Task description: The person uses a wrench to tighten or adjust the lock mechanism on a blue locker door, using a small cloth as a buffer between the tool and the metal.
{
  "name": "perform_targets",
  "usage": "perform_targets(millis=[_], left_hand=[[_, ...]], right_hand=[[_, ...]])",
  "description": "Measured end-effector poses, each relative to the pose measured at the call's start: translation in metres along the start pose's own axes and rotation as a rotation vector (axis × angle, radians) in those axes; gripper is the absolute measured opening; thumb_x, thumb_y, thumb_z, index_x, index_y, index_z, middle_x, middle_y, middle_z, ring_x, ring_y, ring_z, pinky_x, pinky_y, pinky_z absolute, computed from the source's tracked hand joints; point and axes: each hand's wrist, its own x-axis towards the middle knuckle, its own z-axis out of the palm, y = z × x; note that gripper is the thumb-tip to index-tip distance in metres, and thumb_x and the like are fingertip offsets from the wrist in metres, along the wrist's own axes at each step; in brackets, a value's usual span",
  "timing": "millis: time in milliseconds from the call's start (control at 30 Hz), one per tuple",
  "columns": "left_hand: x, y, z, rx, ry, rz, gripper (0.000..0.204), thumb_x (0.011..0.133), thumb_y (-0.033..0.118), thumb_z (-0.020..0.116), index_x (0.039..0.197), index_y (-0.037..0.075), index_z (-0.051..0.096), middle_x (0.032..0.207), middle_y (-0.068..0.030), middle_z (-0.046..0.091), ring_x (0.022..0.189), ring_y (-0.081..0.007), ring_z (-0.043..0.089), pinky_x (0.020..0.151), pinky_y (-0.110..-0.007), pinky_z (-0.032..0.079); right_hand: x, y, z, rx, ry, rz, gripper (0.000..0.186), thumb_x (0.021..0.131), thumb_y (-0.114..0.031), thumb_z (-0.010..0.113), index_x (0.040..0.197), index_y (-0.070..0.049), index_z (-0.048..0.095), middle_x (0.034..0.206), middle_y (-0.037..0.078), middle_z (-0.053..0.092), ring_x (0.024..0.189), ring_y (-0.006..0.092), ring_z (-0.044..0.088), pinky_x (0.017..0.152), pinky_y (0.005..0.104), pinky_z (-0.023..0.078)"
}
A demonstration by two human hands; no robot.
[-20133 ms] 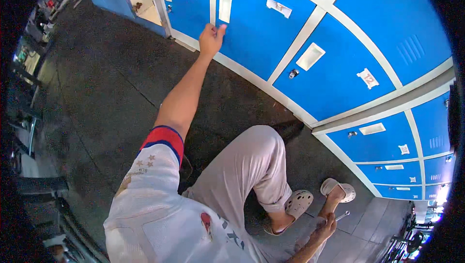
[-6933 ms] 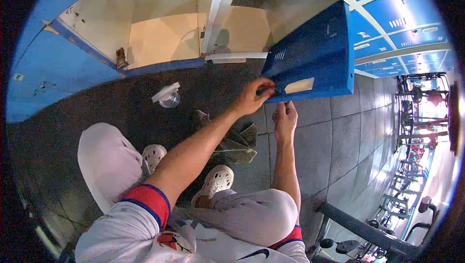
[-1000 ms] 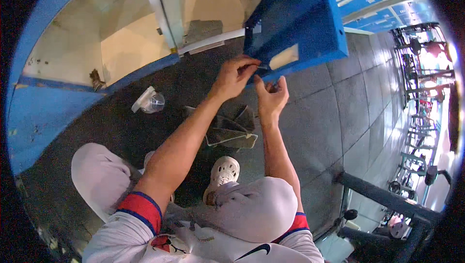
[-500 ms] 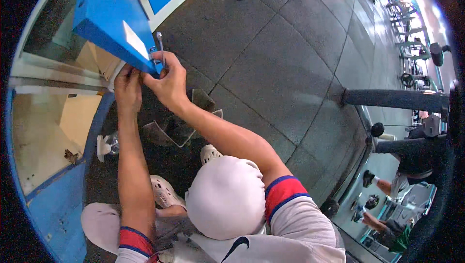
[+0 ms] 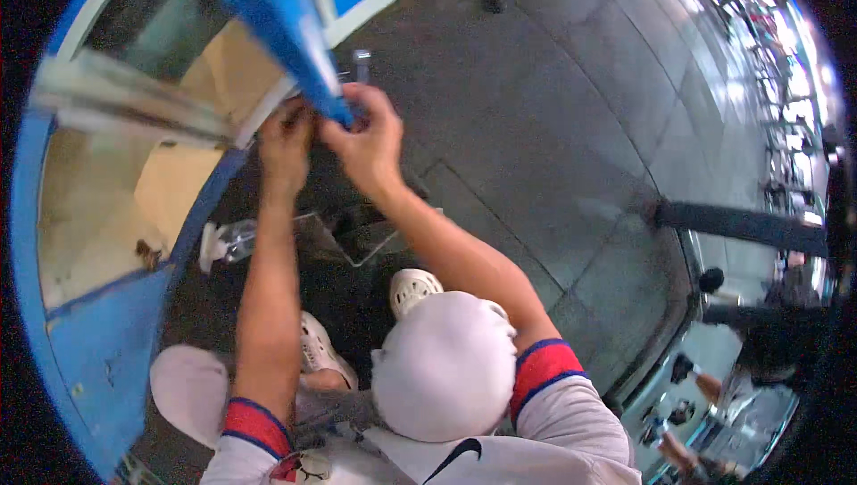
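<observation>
An open blue locker door (image 5: 286,21) has its lower corner between my two hands, blurred by motion. My right hand (image 5: 370,132) is closed around that corner from the outer side, thumb and fingers curled. From its fingers a slim silver wrench-like tool (image 5: 361,64) sticks up, and a small metal lock fitting shows beside it on the door in part. On the inner side my left hand (image 5: 286,141) has its fingers bent together against the door's edge. Whatever it pinches there is hidden.
Pale locker compartments (image 5: 107,199) stand open at left, above a blue front (image 5: 107,369). A clear plastic bottle-like thing (image 5: 234,240) lies by them on the dark floor (image 5: 500,128). My clogs (image 5: 415,287) are below. Gym equipment (image 5: 750,222) and people stand at right.
The locker door and both hands have shifted right in the picture, as has most of the scene. The hands keep the same place at the door's corner.
</observation>
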Motion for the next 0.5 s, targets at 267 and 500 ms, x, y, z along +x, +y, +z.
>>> perform_targets(millis=[267, 500], left_hand=[[0.002, 0.018, 0.026, -0.643, -0.064, -0.104, 0.025, 0.079, -0.006, 0.052, 0.102, 0.000, 0.059, 0.097, -0.0090, 0.062, 0.091, -0.0152, 0.058, 0.082, -0.027, 0.046], [0.005, 0.028, 0.027, -0.800, 0.158, -0.176, 0.021, 0.080, 0.000, 0.056, 0.101, 0.000, 0.057, 0.095, -0.0085, 0.062, 0.091, -0.0144, 0.058, 0.081, -0.027, 0.046]], right_hand=[[0.004, -0.002, -0.023, 0.069, -0.065, 0.084, 0.033, 0.072, -0.004, 0.067, 0.103, -0.003, 0.057, 0.071, -0.005, 0.053, 0.058, 0.0017, 0.042, 0.050, 0.0167, 0.033], [0.005, -0.009, -0.015, 0.080, -0.068, 0.111, 0.022, 0.072, -0.004, 0.067, 0.091, -0.004, 0.057, 0.075, -0.005, 0.055, 0.061, 0.0019, 0.044, 0.055, 0.0169, 0.036]])
